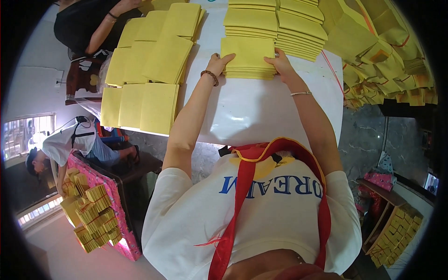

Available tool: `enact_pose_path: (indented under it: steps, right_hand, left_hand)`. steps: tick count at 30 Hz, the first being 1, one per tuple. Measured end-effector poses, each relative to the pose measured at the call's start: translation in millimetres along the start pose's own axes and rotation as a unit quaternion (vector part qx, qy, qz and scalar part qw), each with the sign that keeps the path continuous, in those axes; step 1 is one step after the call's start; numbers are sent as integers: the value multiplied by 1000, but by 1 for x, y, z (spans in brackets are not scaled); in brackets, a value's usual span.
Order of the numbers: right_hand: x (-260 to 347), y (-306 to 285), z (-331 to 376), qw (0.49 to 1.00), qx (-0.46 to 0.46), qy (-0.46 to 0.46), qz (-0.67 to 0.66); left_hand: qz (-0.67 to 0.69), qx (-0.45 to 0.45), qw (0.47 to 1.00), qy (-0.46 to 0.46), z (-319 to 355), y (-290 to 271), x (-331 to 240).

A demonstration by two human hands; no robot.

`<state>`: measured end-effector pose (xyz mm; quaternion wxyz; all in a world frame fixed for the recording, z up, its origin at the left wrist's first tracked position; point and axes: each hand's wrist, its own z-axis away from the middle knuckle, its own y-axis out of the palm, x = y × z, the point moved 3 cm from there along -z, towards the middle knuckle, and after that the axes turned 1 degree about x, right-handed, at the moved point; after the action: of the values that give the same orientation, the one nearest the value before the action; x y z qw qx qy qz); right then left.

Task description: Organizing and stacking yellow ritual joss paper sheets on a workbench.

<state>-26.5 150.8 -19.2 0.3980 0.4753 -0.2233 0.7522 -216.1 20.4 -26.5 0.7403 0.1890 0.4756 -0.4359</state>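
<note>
A small stack of folded yellow sheets (248, 53) lies on the white tabletop, at the front of larger stacks. My left hand (219, 64) grips its left side, the thumb on top. On the opposite side, my right hand (282, 64) presses its thumb on the right edge, fingers partly hidden. Directly behind are tall piles of similar yellow sheets (249, 19), with another pile (301, 30) to their right. Whether the sheets are paper or cloth, I cannot tell.
Overlapping rows of flat yellow pieces (149, 60) cover the table's left side. Yellow bags and bundles (382, 56) crowd the right. One person's arm (100, 32) is at the far left; another person (70, 140) reaches toward tied yellow bundles (91, 210) on a pink-covered table.
</note>
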Motion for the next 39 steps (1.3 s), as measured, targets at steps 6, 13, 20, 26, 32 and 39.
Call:
enact_pose_path:
  steps: [6,13,20,26,32,39]
  right_hand:
    - [-20,-15,-4,992,102,-53,-51]
    - [-25,-30,46,979,172,-100,-39]
    - [-54,-26,74,961,184,-191,73]
    - [-41,-39,82,964,135,-225,39]
    - [-71,-35,100,860,208,20,-465]
    - [-78,-9,121,719,274,38,-638]
  left_hand:
    - [126,217,968,-20,10,5,2]
    - [152,240,945,160,57,9,19]
    - [-409,66,801,432,62,6,53]
    - [-179,205,922,276,80,15,30]
    - [219,356,884,212,123,25,-27]
    - [23,180,944,275,136,50,-50]
